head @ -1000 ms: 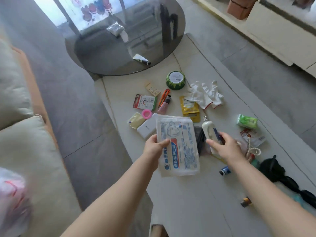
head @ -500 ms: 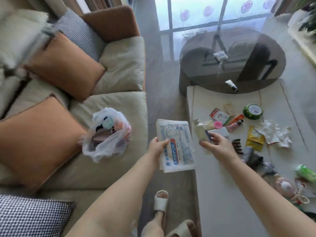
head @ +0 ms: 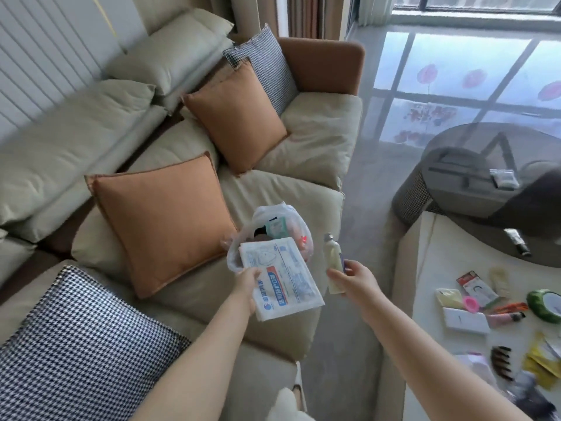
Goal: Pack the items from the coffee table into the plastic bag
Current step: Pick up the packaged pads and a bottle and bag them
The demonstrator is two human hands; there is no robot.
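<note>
Left hand (head: 246,285) fingers pinching mask packet (head: 280,276) edge, right hand (head: 353,279) gripping bottle (head: 333,259)

A flat white mask packet (head: 280,276) with blue and red print is held over a translucent plastic bag (head: 270,235) (open-mouthed, partly filled) on the sofa seat; a pale yellowish bottle (head: 333,262) stands upright beside it.

Sofa (head: 303,183): plastic bag (head: 273,214), cushions.
</note>
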